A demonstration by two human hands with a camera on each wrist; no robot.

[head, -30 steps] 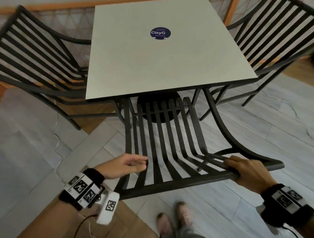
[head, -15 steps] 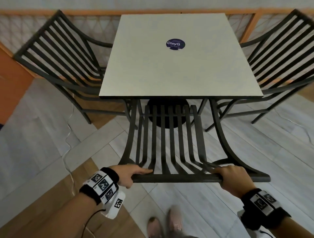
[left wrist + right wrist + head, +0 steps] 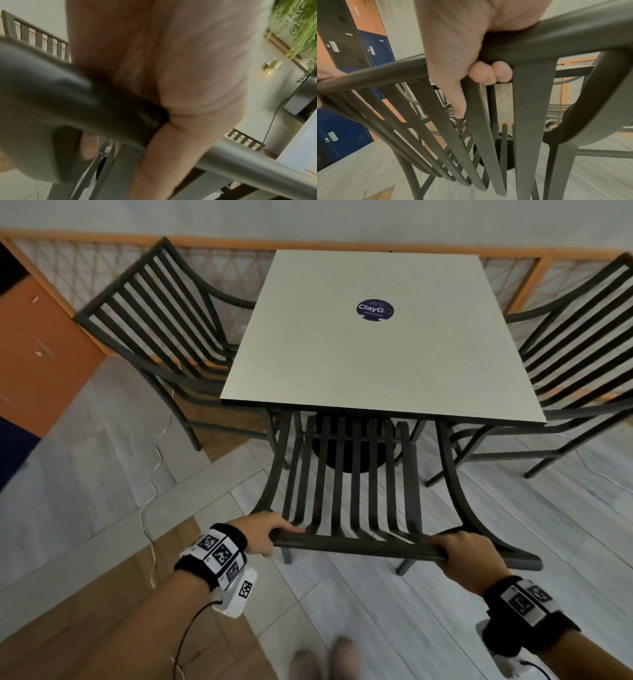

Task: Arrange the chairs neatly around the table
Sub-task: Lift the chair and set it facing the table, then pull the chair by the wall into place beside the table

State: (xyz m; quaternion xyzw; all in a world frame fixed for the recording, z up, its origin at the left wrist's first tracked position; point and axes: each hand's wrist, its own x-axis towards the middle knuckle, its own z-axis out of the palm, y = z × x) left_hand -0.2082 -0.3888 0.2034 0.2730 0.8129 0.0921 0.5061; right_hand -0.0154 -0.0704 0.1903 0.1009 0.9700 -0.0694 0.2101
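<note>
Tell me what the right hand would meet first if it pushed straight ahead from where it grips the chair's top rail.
Probably the table: the right hand grips the near chair facing its front edge, though depth is unclear.

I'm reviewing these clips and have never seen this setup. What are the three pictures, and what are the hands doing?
There is no robot here: a person wears three cameras. The head view looks down from the forehead. The other two are strapped to the wrists and look along each hand, so everything there appears huge and blurry.

The left hand and right hand both grip the top rail of the near chair, whose seat is partly under the table. The right wrist view shows fingers curled under that rail. On the table is only a round blue sticker. A left chair and a right chair stand at the table's sides.
</note>
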